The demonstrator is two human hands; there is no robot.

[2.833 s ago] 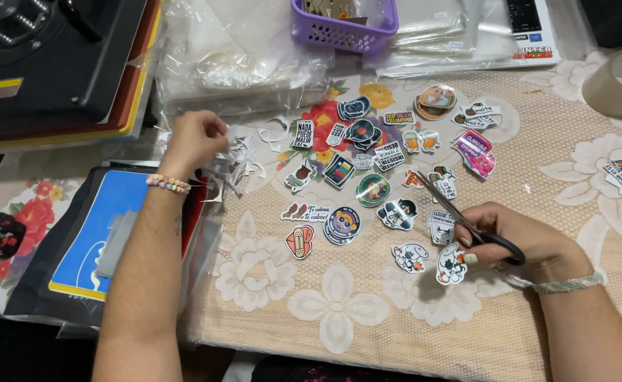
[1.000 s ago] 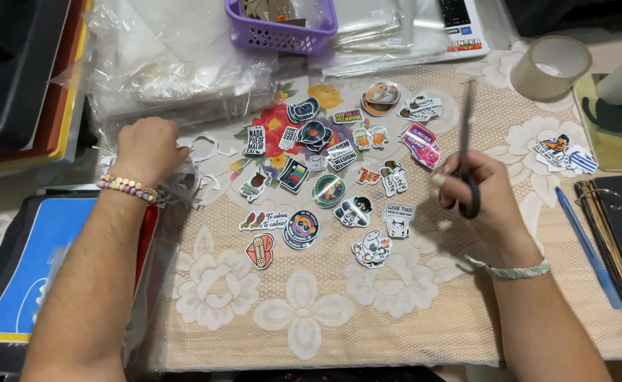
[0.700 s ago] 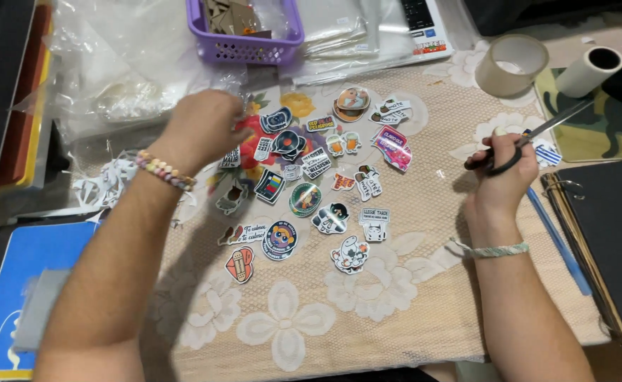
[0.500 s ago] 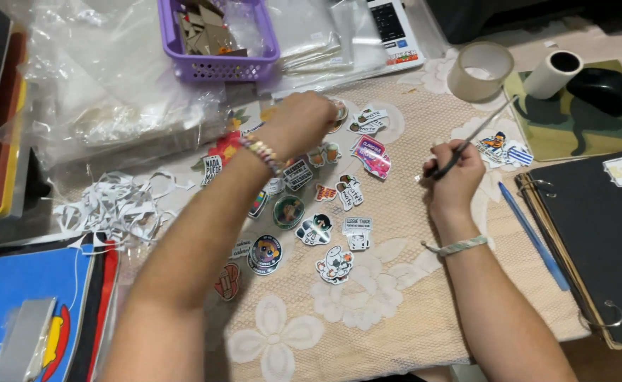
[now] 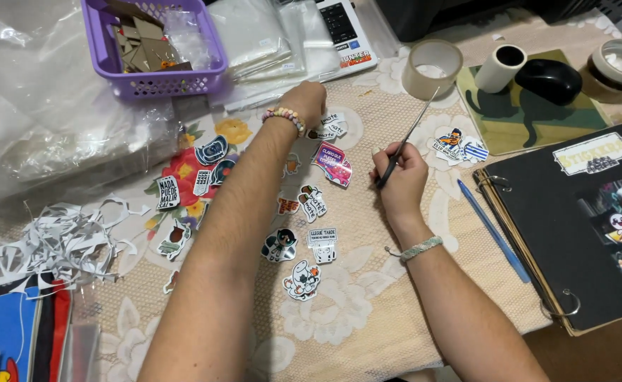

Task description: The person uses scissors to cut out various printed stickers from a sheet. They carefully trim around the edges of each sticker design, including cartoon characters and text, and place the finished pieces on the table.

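My left hand reaches across the table, fingers curled down onto small white stickers near the far edge of the lace tablecloth. Its fingers are hidden, so I cannot see if it grips one. A bead bracelet is on that wrist. My right hand is closed around the handles of thin scissors, with the shut blades pointing up and away. A pink sticker lies between the hands. Several more cut-out stickers are scattered under and beside my left forearm.
A purple basket of cardboard pieces and clear plastic sleeves sit at the back left. Paper scraps pile at the left. A tape roll, blue pen and black ring binder lie to the right.
My left hand has moved from the left of the stickers across to those at the far middle. My right hand has lifted the scissors and turned the blades upward. The view has shifted right.
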